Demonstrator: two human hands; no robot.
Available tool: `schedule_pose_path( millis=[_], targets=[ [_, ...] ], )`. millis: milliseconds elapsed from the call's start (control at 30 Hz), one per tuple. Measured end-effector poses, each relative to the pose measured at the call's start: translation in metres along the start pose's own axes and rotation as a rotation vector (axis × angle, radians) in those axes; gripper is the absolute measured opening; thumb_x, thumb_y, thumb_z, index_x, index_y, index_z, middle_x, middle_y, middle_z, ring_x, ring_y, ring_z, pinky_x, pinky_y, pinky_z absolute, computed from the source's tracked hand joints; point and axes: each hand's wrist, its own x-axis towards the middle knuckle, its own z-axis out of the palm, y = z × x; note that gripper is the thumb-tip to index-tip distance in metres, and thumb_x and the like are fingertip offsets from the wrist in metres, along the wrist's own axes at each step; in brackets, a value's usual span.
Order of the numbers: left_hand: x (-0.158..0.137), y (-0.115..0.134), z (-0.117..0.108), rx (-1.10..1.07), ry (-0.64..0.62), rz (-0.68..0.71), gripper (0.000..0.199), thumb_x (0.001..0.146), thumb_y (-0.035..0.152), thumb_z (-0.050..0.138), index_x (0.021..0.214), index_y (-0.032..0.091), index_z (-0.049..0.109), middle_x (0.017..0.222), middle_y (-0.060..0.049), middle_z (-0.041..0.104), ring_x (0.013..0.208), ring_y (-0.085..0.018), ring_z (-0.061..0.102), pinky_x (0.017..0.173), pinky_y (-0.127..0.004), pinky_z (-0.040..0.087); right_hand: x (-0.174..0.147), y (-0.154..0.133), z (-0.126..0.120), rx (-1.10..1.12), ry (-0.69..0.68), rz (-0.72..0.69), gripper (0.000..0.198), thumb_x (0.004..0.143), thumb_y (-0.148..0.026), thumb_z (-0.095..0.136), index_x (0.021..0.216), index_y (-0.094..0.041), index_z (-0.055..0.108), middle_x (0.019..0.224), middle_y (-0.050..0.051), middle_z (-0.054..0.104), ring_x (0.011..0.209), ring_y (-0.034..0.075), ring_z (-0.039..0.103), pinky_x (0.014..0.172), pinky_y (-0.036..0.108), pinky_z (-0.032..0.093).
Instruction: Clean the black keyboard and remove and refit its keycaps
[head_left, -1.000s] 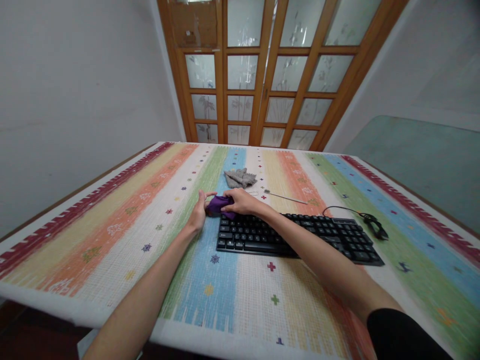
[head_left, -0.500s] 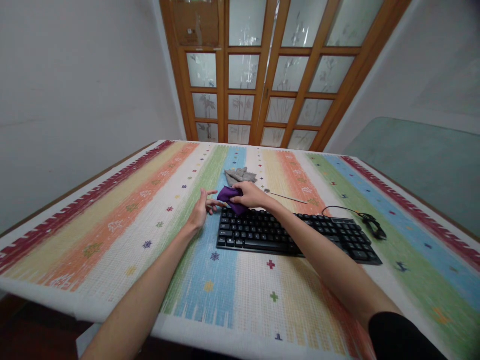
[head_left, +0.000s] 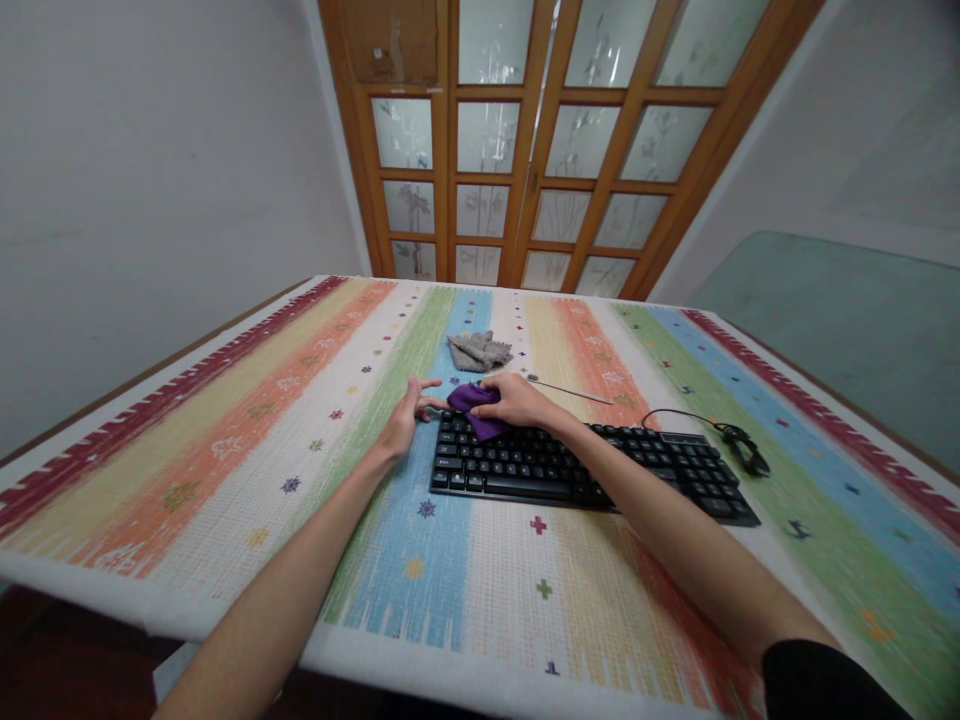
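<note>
From where I stand, the right hand (head_left: 519, 399) has its thumb and fingers clamped on a crumpled purple cloth (head_left: 477, 407), over the far left corner of a black keyboard (head_left: 517, 464). The left hand (head_left: 405, 415) is just to the left of the cloth, its fingers spread apart; I can't tell whether a fingertip touches the purple fabric. The keyboard lies flat on the counter (head_left: 180, 540), whose top is patterned in coloured stripes, and its case holds row upon row of black keys, partly hidden under the right forearm. Just beyond the hands sits a rumpled grey cloth (head_left: 480, 352), and to its right a thin rod (head_left: 574, 389) with a small dark tip. A black cable (head_left: 742, 450) lies bundled beside the keyboard's right end. Behind the counter, wooden doors (head_left: 448, 150) frame frosted panes, with brown cardboard (head_left: 390, 40) filling one upper opening.
</note>
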Motion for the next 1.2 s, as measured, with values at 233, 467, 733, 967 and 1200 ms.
schedule_pose_path(
  millis=[233,467,733,967,1200],
  targets=[
    [0.000,0.001,0.000,0.003,-0.015,0.001,0.077,0.088,0.082,0.030,0.111,0.017,0.064,0.086,-0.011,0.077,0.090,-0.027,0.064,0.074,-0.035,0.040,-0.003,0.011,-0.012,0.040,-0.012,0.078,0.016,0.070,-0.029,0.074,0.074,-0.017,0.064,0.066,-0.003,0.055,0.065,0.014,0.048,0.062,0.027,0.030],
    [0.004,-0.005,-0.002,-0.005,0.002,0.011,0.080,0.094,0.079,0.021,0.117,0.015,0.063,0.082,-0.010,0.075,0.088,-0.026,0.066,0.071,-0.034,0.043,0.011,-0.002,0.001,0.235,-0.031,0.009,0.025,0.078,-0.039,0.069,0.078,-0.015,0.063,0.067,-0.003,0.052,0.065,0.013,0.048,0.061,0.026,0.032],
    [0.005,-0.011,-0.003,-0.107,0.041,-0.020,0.079,0.091,0.084,0.027,0.113,0.016,0.063,0.077,-0.006,0.073,0.068,-0.019,0.062,0.066,-0.031,0.045,0.027,-0.030,0.015,-0.035,-0.084,-0.062,0.012,0.081,-0.026,0.069,0.081,-0.014,0.065,0.072,0.000,0.059,0.068,0.014,0.050,0.062,0.025,0.029],
    [0.004,-0.006,-0.002,-0.136,0.019,-0.034,0.073,0.093,0.081,0.030,0.112,0.017,0.061,0.075,-0.005,0.073,0.063,-0.018,0.060,0.063,-0.030,0.043,0.024,-0.034,0.015,-0.200,-0.059,-0.096,0.012,0.082,-0.024,0.066,0.088,-0.014,0.069,0.077,0.004,0.066,0.069,0.016,0.050,0.063,0.027,0.027],
    [0.004,-0.002,0.001,-0.084,0.022,-0.008,0.073,0.093,0.079,0.029,0.111,0.016,0.061,0.076,-0.009,0.073,0.081,-0.024,0.067,0.067,-0.033,0.041,0.018,-0.021,0.003,-0.071,0.124,-0.047,0.013,0.080,-0.026,0.063,0.081,-0.014,0.067,0.074,0.003,0.064,0.067,0.016,0.050,0.064,0.028,0.029]
  ],
)
